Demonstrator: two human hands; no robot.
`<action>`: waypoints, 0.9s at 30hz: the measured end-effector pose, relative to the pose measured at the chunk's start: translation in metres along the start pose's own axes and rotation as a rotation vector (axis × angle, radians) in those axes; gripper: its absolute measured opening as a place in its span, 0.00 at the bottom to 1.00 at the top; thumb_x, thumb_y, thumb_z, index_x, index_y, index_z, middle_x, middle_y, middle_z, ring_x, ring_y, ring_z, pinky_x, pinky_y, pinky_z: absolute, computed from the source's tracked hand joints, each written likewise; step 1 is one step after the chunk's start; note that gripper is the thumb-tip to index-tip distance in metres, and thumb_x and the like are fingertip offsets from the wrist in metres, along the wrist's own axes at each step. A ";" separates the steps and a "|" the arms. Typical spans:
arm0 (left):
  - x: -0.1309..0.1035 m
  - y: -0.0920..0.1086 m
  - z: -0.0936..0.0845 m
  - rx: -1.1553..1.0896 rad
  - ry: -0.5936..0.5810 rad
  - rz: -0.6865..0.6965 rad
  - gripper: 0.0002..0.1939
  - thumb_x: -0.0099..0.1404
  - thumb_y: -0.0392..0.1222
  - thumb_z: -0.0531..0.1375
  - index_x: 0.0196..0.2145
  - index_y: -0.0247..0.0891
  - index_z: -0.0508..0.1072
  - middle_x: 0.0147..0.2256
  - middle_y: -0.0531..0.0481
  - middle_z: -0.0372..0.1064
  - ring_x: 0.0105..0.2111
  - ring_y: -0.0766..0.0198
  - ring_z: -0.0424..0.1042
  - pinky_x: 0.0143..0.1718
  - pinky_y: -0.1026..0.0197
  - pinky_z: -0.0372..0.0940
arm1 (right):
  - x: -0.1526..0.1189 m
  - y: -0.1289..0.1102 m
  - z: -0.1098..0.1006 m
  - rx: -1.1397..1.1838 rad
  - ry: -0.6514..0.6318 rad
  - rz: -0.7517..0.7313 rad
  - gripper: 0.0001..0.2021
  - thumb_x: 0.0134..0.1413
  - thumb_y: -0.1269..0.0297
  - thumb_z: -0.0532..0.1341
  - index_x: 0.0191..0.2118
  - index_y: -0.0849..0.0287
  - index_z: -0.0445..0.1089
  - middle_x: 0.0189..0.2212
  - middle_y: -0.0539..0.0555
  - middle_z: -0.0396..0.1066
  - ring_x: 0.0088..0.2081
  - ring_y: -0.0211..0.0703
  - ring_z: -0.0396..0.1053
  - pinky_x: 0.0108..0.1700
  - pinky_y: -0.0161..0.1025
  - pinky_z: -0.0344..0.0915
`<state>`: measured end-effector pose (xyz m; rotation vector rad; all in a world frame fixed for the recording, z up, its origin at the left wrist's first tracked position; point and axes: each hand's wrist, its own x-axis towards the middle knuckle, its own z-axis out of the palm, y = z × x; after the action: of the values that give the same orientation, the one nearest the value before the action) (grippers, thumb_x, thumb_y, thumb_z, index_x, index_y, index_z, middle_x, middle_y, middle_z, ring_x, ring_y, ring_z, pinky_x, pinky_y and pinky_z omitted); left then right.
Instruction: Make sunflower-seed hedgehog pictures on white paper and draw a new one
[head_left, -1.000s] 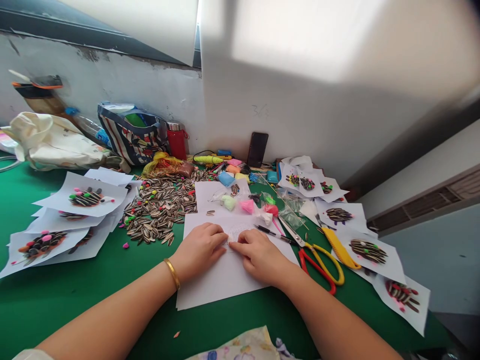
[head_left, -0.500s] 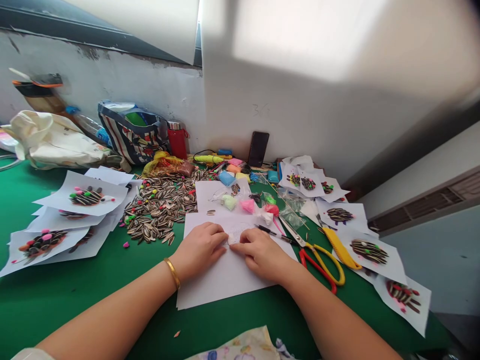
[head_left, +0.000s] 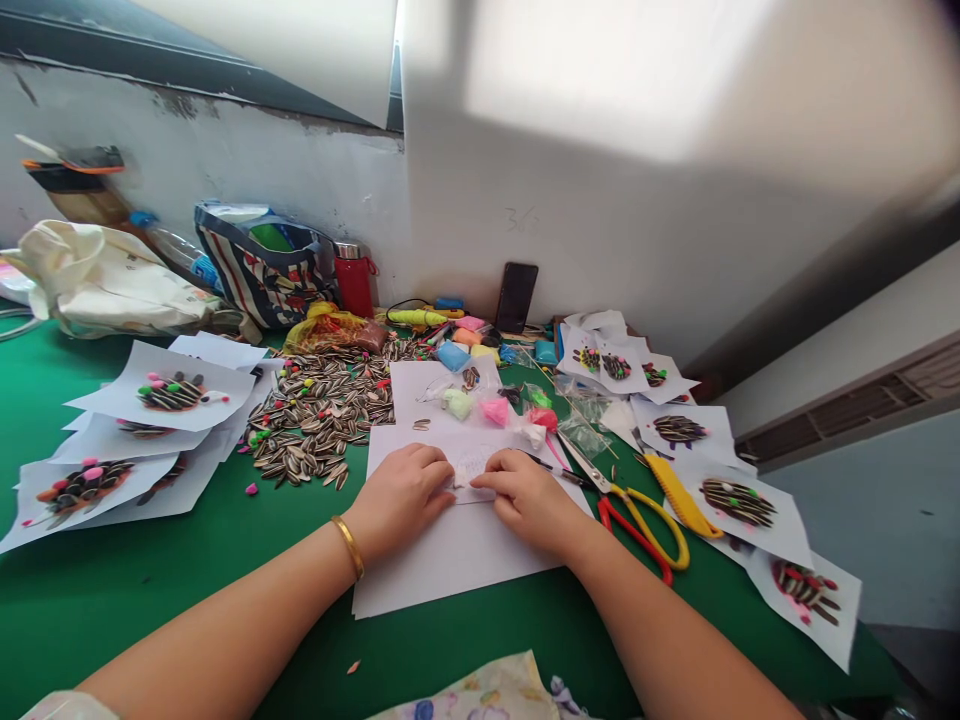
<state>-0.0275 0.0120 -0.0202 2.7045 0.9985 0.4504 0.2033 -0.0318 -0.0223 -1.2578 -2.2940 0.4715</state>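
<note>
A stack of white paper (head_left: 420,585) lies on the green table with a faint drawing on its top sheet. My left hand (head_left: 405,495) rests on the paper's left side, its fingers stretched and its fingertips at a small piece of what looks like white clay (head_left: 460,480). From the right, my right hand (head_left: 529,503) points its index finger at the same piece, thumb apart below. Neither hand visibly grips anything. Just beyond my right hand lies a black pen (head_left: 571,475), partly covered by it. Soft clay lumps, among them a pink one (head_left: 494,411), sit behind the drawing.
Scissors (head_left: 637,525) and a yellow utility knife (head_left: 681,497) lie to the right. Sunflower seeds (head_left: 322,415) are heaped at the back left. Finished seed pictures (head_left: 176,390) lie on both sides. A phone (head_left: 517,297) leans against the wall near a red bottle (head_left: 352,280).
My right hand has shifted slightly right, away from my left fingertips, showing more of the white piece and the drawing. My left hand has barely moved.
</note>
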 end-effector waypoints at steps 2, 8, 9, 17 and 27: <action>0.001 0.002 0.002 0.008 0.016 -0.023 0.07 0.66 0.44 0.61 0.38 0.38 0.73 0.40 0.45 0.71 0.42 0.54 0.68 0.45 0.51 0.64 | 0.000 -0.001 0.000 -0.022 -0.007 -0.004 0.21 0.53 0.81 0.56 0.47 0.55 0.76 0.39 0.55 0.68 0.43 0.44 0.64 0.48 0.42 0.64; 0.008 0.005 0.006 0.038 0.049 -0.064 0.06 0.66 0.42 0.60 0.33 0.37 0.73 0.37 0.45 0.71 0.39 0.55 0.68 0.42 0.53 0.63 | 0.001 -0.006 0.000 -0.095 -0.062 -0.010 0.19 0.54 0.79 0.56 0.45 0.54 0.77 0.37 0.54 0.67 0.42 0.44 0.62 0.45 0.40 0.62; 0.008 0.005 0.006 0.040 0.054 -0.062 0.05 0.66 0.41 0.60 0.33 0.37 0.73 0.36 0.45 0.71 0.39 0.56 0.68 0.42 0.53 0.63 | 0.001 -0.007 0.000 -0.105 -0.071 -0.012 0.19 0.55 0.79 0.56 0.46 0.54 0.77 0.37 0.54 0.67 0.41 0.44 0.62 0.45 0.40 0.62; 0.007 0.001 0.009 0.002 0.076 -0.027 0.08 0.67 0.38 0.58 0.32 0.39 0.77 0.36 0.46 0.72 0.38 0.57 0.69 0.41 0.54 0.63 | 0.000 -0.009 0.002 -0.186 -0.097 -0.045 0.21 0.54 0.77 0.58 0.52 0.52 0.74 0.39 0.55 0.67 0.41 0.44 0.61 0.44 0.42 0.60; 0.003 -0.005 0.006 -0.082 0.097 0.002 0.09 0.67 0.37 0.58 0.34 0.38 0.78 0.37 0.45 0.75 0.39 0.57 0.72 0.42 0.54 0.66 | 0.000 -0.006 0.006 -0.186 -0.080 -0.050 0.23 0.54 0.77 0.58 0.54 0.50 0.72 0.39 0.55 0.66 0.41 0.44 0.60 0.45 0.42 0.59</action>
<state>-0.0261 0.0172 -0.0268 2.6327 0.9795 0.6150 0.1956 -0.0354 -0.0242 -1.2856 -2.4783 0.3016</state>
